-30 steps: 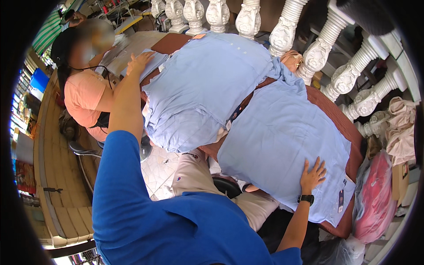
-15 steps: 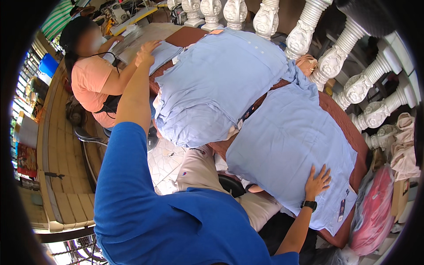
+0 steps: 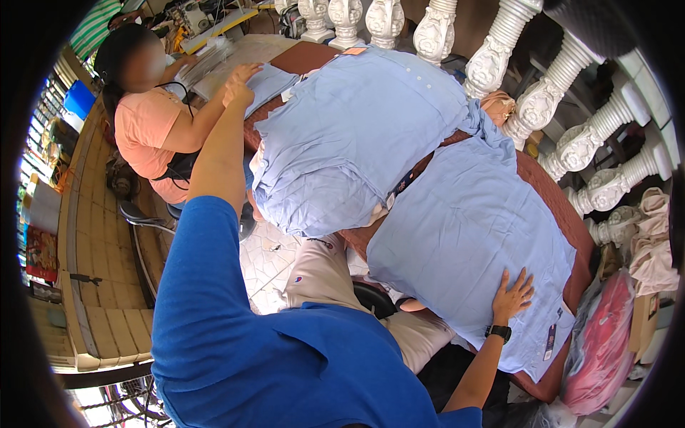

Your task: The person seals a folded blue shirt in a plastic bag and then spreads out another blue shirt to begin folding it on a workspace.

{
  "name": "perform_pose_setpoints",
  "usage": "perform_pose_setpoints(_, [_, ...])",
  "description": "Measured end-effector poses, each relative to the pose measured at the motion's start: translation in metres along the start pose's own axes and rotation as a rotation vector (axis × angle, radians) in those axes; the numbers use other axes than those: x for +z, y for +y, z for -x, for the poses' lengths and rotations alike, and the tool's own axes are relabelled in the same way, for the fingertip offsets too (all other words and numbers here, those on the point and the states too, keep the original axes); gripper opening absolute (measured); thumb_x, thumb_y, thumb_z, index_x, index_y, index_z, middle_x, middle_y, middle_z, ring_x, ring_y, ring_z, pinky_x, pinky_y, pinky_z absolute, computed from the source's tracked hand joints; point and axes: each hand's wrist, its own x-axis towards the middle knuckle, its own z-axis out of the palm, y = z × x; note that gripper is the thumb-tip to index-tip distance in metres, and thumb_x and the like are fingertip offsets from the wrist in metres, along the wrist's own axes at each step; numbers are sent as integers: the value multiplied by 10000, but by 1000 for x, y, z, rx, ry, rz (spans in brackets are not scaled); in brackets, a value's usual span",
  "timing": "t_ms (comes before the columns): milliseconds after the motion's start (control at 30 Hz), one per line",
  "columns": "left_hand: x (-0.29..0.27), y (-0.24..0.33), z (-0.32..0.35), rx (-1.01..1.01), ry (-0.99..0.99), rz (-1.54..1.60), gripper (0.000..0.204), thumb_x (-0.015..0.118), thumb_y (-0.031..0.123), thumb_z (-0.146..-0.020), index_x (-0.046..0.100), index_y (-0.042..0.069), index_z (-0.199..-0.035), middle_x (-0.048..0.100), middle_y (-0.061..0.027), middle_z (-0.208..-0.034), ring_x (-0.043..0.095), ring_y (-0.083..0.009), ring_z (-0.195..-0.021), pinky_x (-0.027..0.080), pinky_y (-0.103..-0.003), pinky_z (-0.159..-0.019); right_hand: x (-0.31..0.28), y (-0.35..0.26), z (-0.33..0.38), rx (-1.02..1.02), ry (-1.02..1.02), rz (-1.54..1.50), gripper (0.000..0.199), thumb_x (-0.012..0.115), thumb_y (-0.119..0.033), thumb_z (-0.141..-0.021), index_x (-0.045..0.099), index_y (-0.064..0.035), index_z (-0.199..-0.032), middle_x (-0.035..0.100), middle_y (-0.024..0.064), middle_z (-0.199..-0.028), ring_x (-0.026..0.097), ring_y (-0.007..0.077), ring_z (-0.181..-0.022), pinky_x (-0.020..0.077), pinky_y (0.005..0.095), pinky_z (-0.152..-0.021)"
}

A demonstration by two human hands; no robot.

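Note:
My right hand (image 3: 511,296) lies flat, fingers spread, on a light blue shirt (image 3: 464,228) laid out on the brown-covered table (image 3: 546,182). A dark hang tag (image 3: 549,342) sits near that shirt's lower right edge. Stretched to the far left, my left hand (image 3: 237,95) is beside a folded light blue garment (image 3: 270,87). It overlaps a co-worker's forearm and hand there, so its fingers cannot be made out separately. Between my hands, a rumpled pile of light blue shirts (image 3: 364,121) spreads across the table, with small buttons at its far edge.
A co-worker in a peach shirt (image 3: 146,125) sits at the far left by clear plastic (image 3: 214,53). White carved balusters (image 3: 485,64) line the table's far side. A plastic-wrapped pink bundle (image 3: 603,342) is at the right. A sewing machine (image 3: 191,18) stands at the back.
The co-worker's head and far hand have shifted slightly. My right hand stays flat on the shirt, and my left arm is almost unmoved.

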Motion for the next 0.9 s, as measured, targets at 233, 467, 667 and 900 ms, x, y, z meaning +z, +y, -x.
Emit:
perform_pose_setpoints(233, [10,-9,-3,1,5,-52,578,624,154,-843,393,101,-1369,497,-224,-1338,604,-416,-1160,525,-488,-927,-2,-2,0,4,-4,-11,679,449,-637,-953,357,-272,-1517,267,86,-1596,234,398,-1449,151,662,-1136])
perform_pose_setpoints(467, [11,5,2,81,159,62,624,666,234,-844,377,87,-1376,473,-253,-1298,636,-426,-1046,544,-486,-853,-8,0,1,13,-13,-8,699,443,-634,-957,356,-228,-1519,264,92,-1597,228,401,-1451,140,659,-1136])
perform_pose_setpoints(667, [3,15,-34,-76,315,896,836,689,509,-850,312,38,-1430,451,-252,-1291,656,-370,-947,554,-444,-819,-4,-2,1,1,-2,-43,707,449,-636,-954,356,-221,-1518,262,95,-1599,226,406,-1451,138,658,-1136])
perform_pose_setpoints(900, [-34,37,-1,-32,-60,1824,1009,581,684,-866,154,43,-1517,332,-242,-1452,618,-409,-1051,555,-499,-888,0,1,0,3,2,-63,712,469,-631,-947,354,-225,-1519,269,95,-1597,228,409,-1451,140,658,-1138])
